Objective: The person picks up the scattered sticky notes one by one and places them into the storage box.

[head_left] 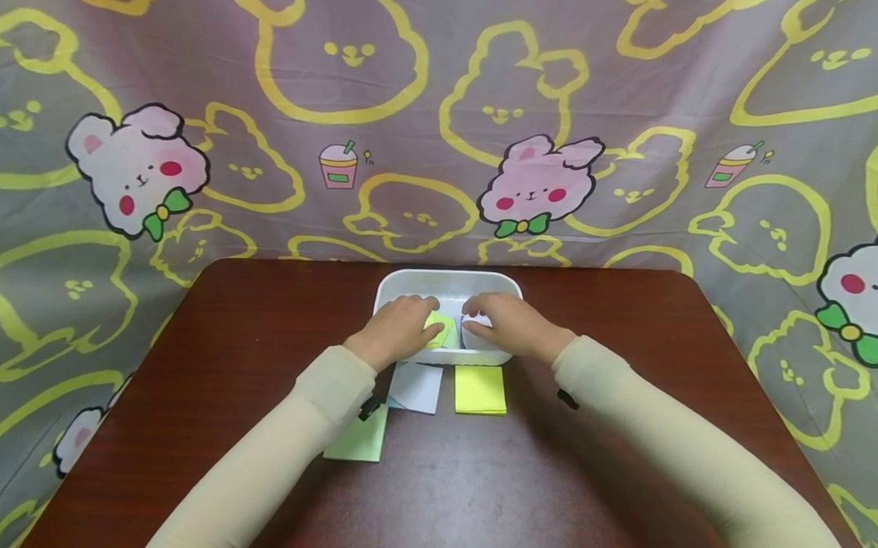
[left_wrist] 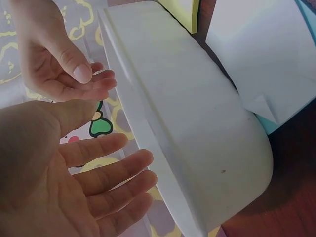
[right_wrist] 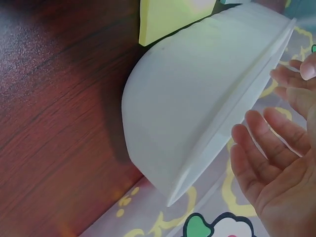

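Both the left hand [head_left: 400,325] and right hand [head_left: 521,318] are hovering over the white tub [head_left: 446,357], fingers apart, gripping nothing. The tub's long side is running left to right. Inside, near its middle, yellow-green paper [head_left: 443,321] is lying below the left hand, the nearer one, and white paper [head_left: 473,338] below the right. A blue pad [head_left: 415,387], yellow pad [head_left: 480,389] and green pad [head_left: 358,438] are resting before the tub on the worktop [head_left: 437,495].

The tub [head_left: 450,356] is white, one pad [head_left: 480,389] yellow, the table [head_left: 547,491] red-brown, the curtain [head_left: 415,150] grey with yellow outlines.
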`<act>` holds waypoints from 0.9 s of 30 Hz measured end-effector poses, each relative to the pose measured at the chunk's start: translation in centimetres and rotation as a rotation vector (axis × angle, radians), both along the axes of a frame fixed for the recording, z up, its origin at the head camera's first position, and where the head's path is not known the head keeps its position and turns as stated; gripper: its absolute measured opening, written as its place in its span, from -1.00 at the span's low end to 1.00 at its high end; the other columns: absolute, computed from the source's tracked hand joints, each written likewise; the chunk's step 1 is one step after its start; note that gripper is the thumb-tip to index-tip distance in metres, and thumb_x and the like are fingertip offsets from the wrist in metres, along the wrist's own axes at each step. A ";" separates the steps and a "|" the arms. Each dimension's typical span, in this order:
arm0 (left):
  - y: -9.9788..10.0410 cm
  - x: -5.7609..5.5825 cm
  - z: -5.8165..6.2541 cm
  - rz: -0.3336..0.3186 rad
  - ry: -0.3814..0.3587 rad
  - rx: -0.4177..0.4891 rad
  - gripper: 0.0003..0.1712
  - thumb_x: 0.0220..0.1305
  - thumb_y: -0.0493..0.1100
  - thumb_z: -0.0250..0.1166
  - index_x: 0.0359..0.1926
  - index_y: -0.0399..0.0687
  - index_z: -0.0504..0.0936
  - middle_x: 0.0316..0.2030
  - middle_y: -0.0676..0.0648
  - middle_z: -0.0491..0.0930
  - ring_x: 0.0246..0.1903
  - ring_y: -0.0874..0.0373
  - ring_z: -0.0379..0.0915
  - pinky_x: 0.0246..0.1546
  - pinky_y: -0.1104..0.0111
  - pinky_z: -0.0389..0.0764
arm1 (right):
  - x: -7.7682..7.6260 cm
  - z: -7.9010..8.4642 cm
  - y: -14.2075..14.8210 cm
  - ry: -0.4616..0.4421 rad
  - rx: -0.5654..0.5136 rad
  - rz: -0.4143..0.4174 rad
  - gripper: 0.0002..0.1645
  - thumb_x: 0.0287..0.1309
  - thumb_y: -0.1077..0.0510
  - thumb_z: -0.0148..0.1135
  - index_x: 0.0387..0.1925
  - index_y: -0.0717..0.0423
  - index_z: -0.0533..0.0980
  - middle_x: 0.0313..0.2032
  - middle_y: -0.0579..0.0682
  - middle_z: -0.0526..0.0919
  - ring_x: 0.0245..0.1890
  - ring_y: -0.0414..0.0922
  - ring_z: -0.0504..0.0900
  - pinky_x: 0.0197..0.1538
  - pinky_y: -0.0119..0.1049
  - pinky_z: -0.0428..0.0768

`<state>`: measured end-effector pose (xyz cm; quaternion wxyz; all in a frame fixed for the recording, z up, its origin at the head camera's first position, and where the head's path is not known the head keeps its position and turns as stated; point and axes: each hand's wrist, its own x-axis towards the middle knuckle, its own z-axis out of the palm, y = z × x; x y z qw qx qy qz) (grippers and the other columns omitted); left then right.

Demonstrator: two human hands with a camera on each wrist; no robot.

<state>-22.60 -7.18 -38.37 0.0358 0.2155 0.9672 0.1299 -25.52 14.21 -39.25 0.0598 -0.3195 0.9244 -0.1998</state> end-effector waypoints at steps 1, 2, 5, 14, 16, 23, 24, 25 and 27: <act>0.0 0.1 0.1 -0.001 0.003 0.002 -0.50 0.47 0.00 0.22 0.27 -0.21 0.52 0.12 -0.24 0.65 0.13 -0.15 0.60 0.16 0.05 0.58 | 0.1 0.0 0.0 0.002 -0.003 0.001 -0.58 0.34 0.04 0.31 0.12 0.17 0.62 -0.01 0.04 0.75 0.04 -0.03 0.69 0.20 -0.06 0.63; 0.0 0.1 0.2 -0.002 0.005 0.005 -0.50 0.46 0.00 0.22 0.26 -0.21 0.53 0.12 -0.24 0.65 0.13 -0.15 0.60 0.17 0.05 0.58 | 0.2 0.0 0.1 0.003 -0.005 0.002 -0.58 0.34 0.04 0.31 0.12 0.17 0.62 -0.01 0.04 0.75 0.04 -0.03 0.68 0.20 -0.06 0.63; -0.1 0.4 0.3 -0.007 0.012 0.008 -0.50 0.46 -0.01 0.23 0.25 -0.22 0.53 0.10 -0.25 0.66 0.13 -0.15 0.60 0.17 0.05 0.58 | 0.5 -0.1 0.3 0.013 -0.008 0.010 -0.60 0.33 0.05 0.31 0.12 0.15 0.63 -0.01 0.02 0.75 0.05 -0.03 0.69 0.20 -0.06 0.62; -0.9 1.1 0.6 -0.007 0.035 0.010 -0.52 0.46 -0.01 0.22 0.25 -0.20 0.54 0.08 -0.22 0.67 0.10 -0.12 0.61 0.14 0.05 0.59 | 1.4 0.0 0.4 0.039 -0.017 0.033 -0.60 0.32 0.07 0.32 0.11 0.17 0.63 0.01 0.03 0.75 0.04 -0.05 0.69 0.20 -0.07 0.62; -1.1 1.2 0.7 -0.006 0.042 0.016 -0.52 0.46 -0.01 0.22 0.24 -0.20 0.55 0.08 -0.23 0.67 0.09 -0.13 0.61 0.13 0.05 0.60 | 1.5 0.1 0.4 0.037 -0.015 0.027 -0.59 0.33 0.06 0.31 0.12 0.17 0.62 0.02 0.03 0.75 0.05 -0.05 0.69 0.21 -0.07 0.62; -1.7 1.7 1.3 0.001 0.073 0.042 -0.54 0.45 -0.04 0.24 0.21 -0.24 0.56 0.06 -0.24 0.68 0.10 -0.12 0.61 0.14 0.06 0.59 | 2.1 -0.1 0.5 0.060 -0.021 0.020 -0.60 0.32 0.06 0.32 0.11 0.14 0.62 0.05 0.02 0.73 0.07 -0.05 0.68 0.21 -0.06 0.62; -1.8 1.8 1.3 0.003 0.074 0.043 -0.54 0.45 -0.04 0.23 0.21 -0.24 0.56 0.07 -0.23 0.68 0.10 -0.12 0.61 0.15 0.06 0.59 | 2.2 -0.1 0.5 0.068 -0.024 0.026 -0.61 0.33 0.07 0.31 0.11 0.14 0.62 0.05 0.02 0.73 0.08 -0.05 0.68 0.21 -0.06 0.62; -1.9 1.9 1.4 0.004 0.074 0.043 -0.53 0.45 -0.04 0.23 0.22 -0.24 0.56 0.08 -0.23 0.67 0.10 -0.12 0.61 0.15 0.06 0.59 | 2.4 -0.1 0.5 0.075 -0.025 0.033 -0.61 0.33 0.06 0.31 0.11 0.15 0.62 0.05 0.02 0.73 0.09 -0.05 0.67 0.21 -0.07 0.61; -2.0 2.0 1.5 0.007 0.075 0.043 -0.53 0.45 -0.03 0.23 0.22 -0.24 0.56 0.08 -0.23 0.67 0.11 -0.11 0.61 0.15 0.07 0.59 | 2.6 0.0 0.5 0.087 -0.031 0.044 -0.62 0.34 0.06 0.30 0.09 0.15 0.62 0.04 0.02 0.73 0.09 -0.05 0.67 0.22 -0.07 0.61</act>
